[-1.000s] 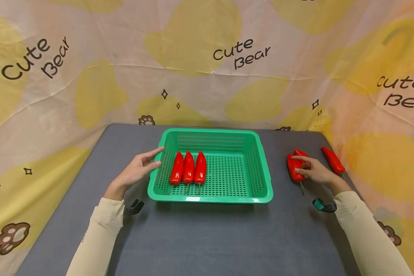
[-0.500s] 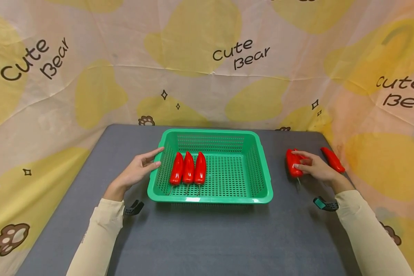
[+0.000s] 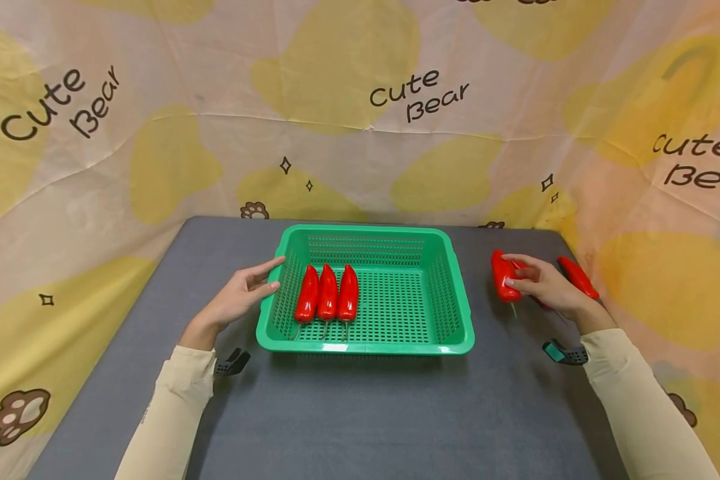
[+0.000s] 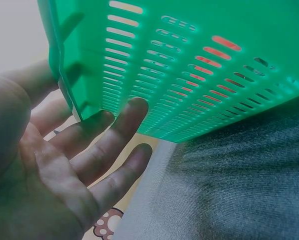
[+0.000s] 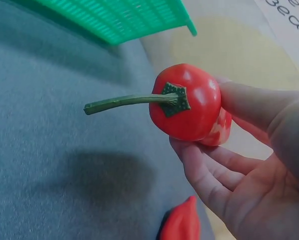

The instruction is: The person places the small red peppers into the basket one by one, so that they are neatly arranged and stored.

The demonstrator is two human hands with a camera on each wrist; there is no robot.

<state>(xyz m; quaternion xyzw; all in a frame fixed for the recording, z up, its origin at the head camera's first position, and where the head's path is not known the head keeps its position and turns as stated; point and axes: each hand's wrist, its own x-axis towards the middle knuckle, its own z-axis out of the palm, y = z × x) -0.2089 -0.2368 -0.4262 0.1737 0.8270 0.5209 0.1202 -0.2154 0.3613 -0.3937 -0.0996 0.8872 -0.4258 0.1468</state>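
In the head view my right hand (image 3: 543, 287) grips a red pepper (image 3: 503, 275) between thumb and fingers, to the right of the green basket (image 3: 366, 347). Its green stem (image 5: 124, 102) points toward the camera in the right wrist view, and a shadow falls on the table below. Another red pepper (image 5: 182, 222) lies under the hand, mostly hidden in the head view. My left hand (image 3: 240, 297) is at the basket's left rim, its fingers extended and spread beside the slotted wall (image 4: 154, 65). Three red peppers (image 3: 327, 293) lie side by side in the basket's left half.
One more red pepper (image 3: 578, 277) lies by the table's right edge, beyond my right hand. The grey table (image 3: 360, 413) is backed by a printed cloth (image 3: 336, 153) that rises behind and at both sides.
My right hand has closed around the nearer pepper, lifted it and shifted it slightly left, apart from the pepper behind it. My left hand and the basket have stayed put.
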